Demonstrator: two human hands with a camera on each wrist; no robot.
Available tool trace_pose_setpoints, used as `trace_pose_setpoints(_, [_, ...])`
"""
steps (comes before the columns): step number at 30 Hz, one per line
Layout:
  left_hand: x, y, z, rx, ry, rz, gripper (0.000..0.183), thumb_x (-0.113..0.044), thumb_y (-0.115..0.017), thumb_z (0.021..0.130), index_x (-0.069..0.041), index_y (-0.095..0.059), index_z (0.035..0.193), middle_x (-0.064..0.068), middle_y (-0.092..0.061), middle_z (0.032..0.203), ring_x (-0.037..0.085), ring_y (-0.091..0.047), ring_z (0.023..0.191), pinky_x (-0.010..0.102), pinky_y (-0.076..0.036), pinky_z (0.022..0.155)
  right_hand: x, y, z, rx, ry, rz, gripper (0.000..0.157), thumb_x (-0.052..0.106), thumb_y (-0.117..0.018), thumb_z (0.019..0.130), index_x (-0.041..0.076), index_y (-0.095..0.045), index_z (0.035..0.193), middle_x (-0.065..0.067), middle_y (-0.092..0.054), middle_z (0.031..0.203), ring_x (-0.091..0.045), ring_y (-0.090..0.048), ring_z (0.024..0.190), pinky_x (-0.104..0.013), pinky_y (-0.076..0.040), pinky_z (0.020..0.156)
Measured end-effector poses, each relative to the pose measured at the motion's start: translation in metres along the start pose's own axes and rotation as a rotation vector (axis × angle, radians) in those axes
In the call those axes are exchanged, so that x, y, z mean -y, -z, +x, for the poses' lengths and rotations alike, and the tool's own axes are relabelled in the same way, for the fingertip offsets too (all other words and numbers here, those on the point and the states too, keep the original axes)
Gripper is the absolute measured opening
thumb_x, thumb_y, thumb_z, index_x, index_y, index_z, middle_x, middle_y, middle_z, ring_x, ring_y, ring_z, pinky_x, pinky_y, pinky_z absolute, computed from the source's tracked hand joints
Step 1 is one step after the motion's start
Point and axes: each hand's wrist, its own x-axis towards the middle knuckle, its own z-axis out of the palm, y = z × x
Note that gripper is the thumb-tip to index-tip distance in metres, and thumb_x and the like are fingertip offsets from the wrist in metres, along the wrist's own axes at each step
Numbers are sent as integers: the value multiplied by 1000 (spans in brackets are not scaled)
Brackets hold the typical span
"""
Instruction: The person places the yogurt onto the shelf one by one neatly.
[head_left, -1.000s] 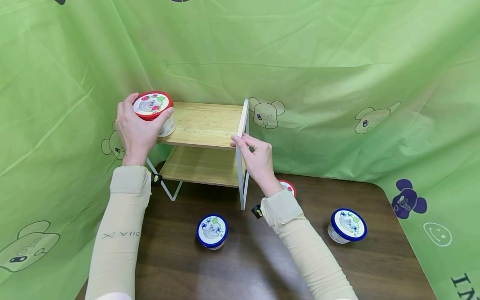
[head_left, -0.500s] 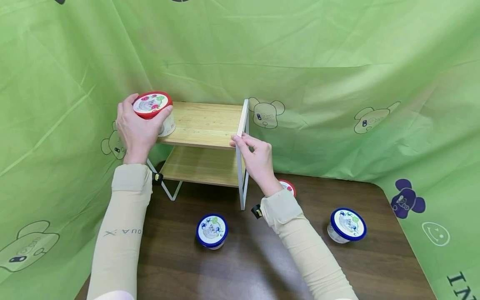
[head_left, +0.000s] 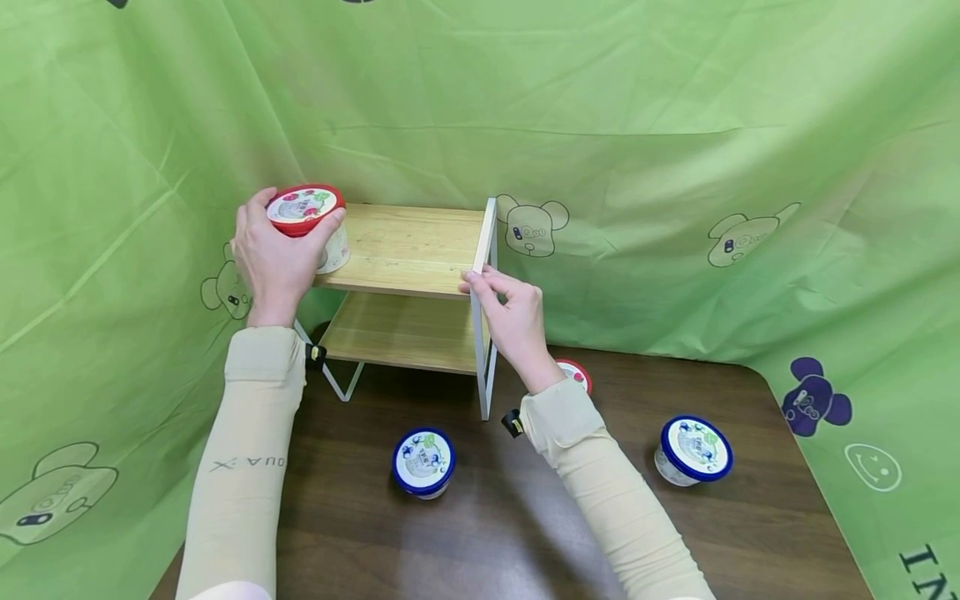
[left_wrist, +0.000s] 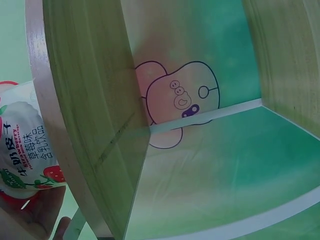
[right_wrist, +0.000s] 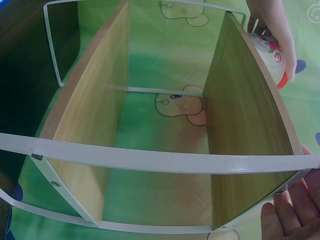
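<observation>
My left hand (head_left: 276, 257) grips a red-lidded tub (head_left: 303, 205) with strawberry pictures, thumb on the near right side. The tub is upright at the left end of the top shelf (head_left: 420, 246) of a small two-tier rack. In the left wrist view the tub's printed side (left_wrist: 24, 142) shows beyond the board edge, with fingers (left_wrist: 47, 212) below it. My right hand (head_left: 512, 315) pinches the white metal frame (head_left: 486, 237) at the rack's right end, near the front corner. From the right wrist view, its fingers (right_wrist: 295, 200) lie at the frame by the top board.
A blue-lidded tub (head_left: 423, 462) stands on the dark wooden table (head_left: 465, 550) in front of the rack, another blue-lidded tub (head_left: 694, 450) at right. Behind my right wrist a red-lidded tub (head_left: 576, 377) is partly hidden. Green cloth (head_left: 637, 167) hangs around the back and sides.
My left forearm has shifted slightly to the right. The tub on the top shelf and both hands stay nearly where they were.
</observation>
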Motion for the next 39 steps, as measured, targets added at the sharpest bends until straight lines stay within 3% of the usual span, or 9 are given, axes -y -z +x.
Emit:
trace_pose_setpoints(19, [-5, -4, -2, 9, -1, 60, 106, -82, -69, 70, -20, -42, 152, 1, -52, 144, 21, -44, 132, 40, -25, 108, -1, 4, 0, -14, 11, 3, 30, 32, -65, 102, 12, -83, 90, -1, -76, 107, -14, -65, 117, -27, -46, 103])
trace_pose_setpoints(30, [-4, -6, -5, -82, -23, 12, 104, -77, -73, 72, -24, -37, 153, -3, -43, 148, 14, -37, 134, 32, -24, 107, -2, 2, -1, -18, 17, 8, 30, 31, -65, 102, 12, -83, 90, -1, -76, 105, -16, -65, 116, -28, -46, 103])
trace_pose_setpoints(39, [-1, -2, -11, -122, -46, -69, 98, -71, -76, 74, -23, -40, 152, -6, -44, 145, 8, -39, 131, 31, -25, 103, -2, 2, 0, -19, 22, 7, 27, 29, -66, 102, 12, -83, 90, -1, -76, 105, -13, -65, 116, -26, -46, 103])
